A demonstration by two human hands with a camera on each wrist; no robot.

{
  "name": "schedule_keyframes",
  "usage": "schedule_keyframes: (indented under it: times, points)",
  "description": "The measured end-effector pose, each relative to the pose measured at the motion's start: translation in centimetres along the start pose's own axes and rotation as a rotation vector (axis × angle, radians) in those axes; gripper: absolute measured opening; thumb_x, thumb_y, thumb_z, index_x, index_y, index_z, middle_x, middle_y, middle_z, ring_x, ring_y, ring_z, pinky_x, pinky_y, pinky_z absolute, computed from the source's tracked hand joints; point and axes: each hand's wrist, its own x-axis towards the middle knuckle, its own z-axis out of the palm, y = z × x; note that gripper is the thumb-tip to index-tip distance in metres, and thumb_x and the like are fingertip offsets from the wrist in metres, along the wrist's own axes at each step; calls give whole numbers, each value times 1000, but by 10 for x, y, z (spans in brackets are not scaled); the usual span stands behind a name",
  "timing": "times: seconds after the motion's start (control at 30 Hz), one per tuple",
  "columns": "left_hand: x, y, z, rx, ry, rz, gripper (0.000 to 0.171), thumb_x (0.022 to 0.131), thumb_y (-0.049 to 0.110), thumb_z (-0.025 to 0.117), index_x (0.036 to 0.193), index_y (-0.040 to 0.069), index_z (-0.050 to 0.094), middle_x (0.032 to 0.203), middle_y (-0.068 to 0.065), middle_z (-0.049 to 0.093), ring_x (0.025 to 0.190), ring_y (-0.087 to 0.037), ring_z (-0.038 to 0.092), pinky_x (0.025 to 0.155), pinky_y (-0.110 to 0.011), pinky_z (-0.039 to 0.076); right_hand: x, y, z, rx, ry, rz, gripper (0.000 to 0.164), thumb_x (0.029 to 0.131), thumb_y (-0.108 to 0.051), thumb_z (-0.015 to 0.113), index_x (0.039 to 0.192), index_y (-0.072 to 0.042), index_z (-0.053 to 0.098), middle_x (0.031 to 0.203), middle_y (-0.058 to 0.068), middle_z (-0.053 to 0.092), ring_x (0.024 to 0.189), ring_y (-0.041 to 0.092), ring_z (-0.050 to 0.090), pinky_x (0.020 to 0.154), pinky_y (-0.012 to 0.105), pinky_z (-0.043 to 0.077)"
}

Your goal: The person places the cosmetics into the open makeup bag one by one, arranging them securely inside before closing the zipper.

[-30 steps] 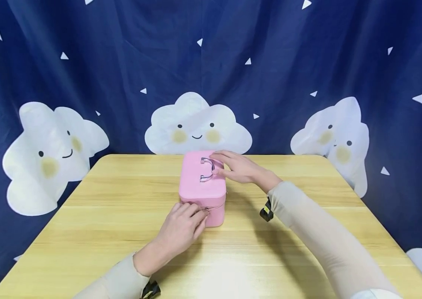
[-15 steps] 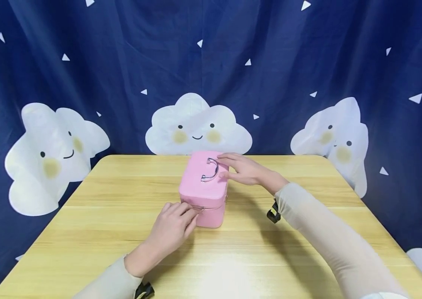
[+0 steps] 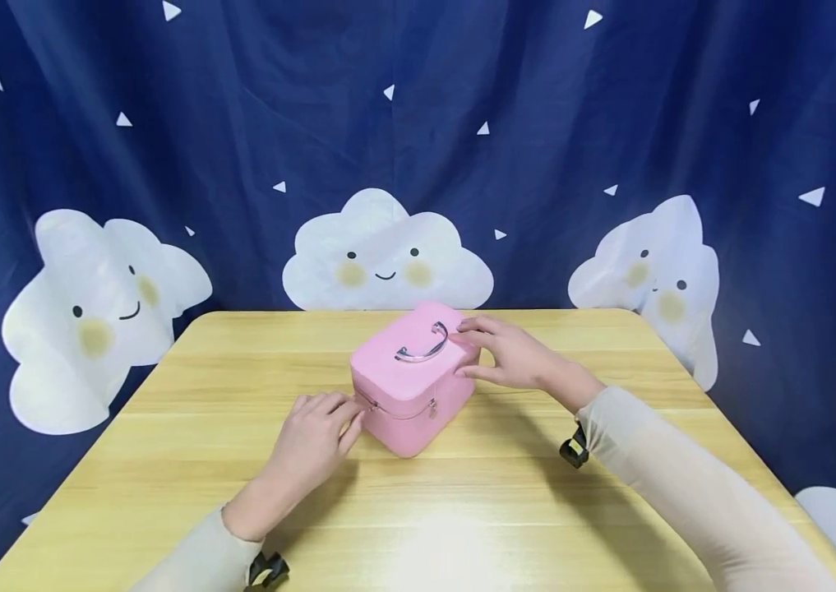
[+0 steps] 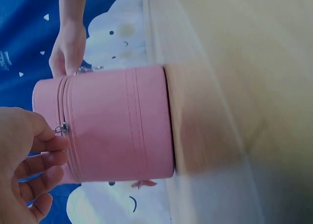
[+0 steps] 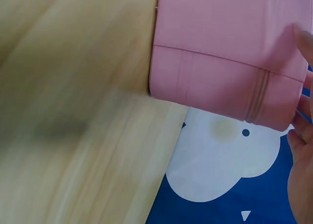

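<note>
A pink vanity case [image 3: 410, 353] with a zip round its lid stands at the table's middle, turned at an angle. Its silver handle [image 3: 425, 349] lies on the lid, and the lid is down. My left hand [image 3: 314, 440] pinches the metal zipper pull [image 4: 62, 128] at the near left corner between thumb and index finger; the other fingers curl loosely. At the far right side my right hand [image 3: 514, 353] rests against the case, fingertips at the lid's edge and thumb lower on the side wall. A second metal piece [image 3: 432, 407] hangs from the zip line on the right-hand side.
The case stands on a light wooden table [image 3: 240, 370]. Behind the table hangs a dark blue curtain [image 3: 240, 99] printed with white clouds. Each wrist wears a black band, and a bright glare spot [image 3: 440, 551] lies on the near part of the tabletop.
The case has turned clockwise as seen from above, its far end swinging right. My left hand has moved left with the zipper pull; my right hand has shifted right and slightly nearer, staying against the case.
</note>
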Motion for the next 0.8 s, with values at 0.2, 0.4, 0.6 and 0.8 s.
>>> schedule_keyframes:
  times: [0.2, 0.4, 0.6, 0.8]
  points:
    - [4, -8, 4, 1, 3, -18, 8, 88, 18, 70, 88, 10, 72, 87, -2, 68, 82, -27, 65, 69, -40, 46, -12, -7, 4, -35, 83, -51, 50, 85, -39, 75, 120, -5, 67, 125, 6, 61, 118, 25, 56, 102, 42, 44]
    - [11, -15, 6, 4, 13, -28, 8, 87, 17, 70, 89, 10, 73, 86, -3, 69, 77, -26, 65, 66, -40, 46, -20, -19, 7, -95, 170, -74, 45, 83, -38, 77, 114, -7, 68, 118, 4, 64, 111, 26, 58, 99, 42, 44]
    - [16, -21, 8, 2, 11, -45, 9, 89, 18, 69, 89, 9, 73, 86, -4, 69, 77, -26, 65, 65, -39, 45, -25, -35, 10, -187, 191, -23, 44, 86, -41, 73, 116, -9, 66, 113, 6, 64, 107, 27, 57, 98, 44, 43]
    - [19, -26, 11, -9, 1, -66, 11, 90, 17, 69, 89, 8, 73, 87, -5, 70, 81, -28, 66, 68, -41, 47, -28, -51, 11, -216, 199, 68, 42, 87, -43, 72, 115, -12, 66, 110, 5, 63, 104, 26, 57, 94, 45, 44]
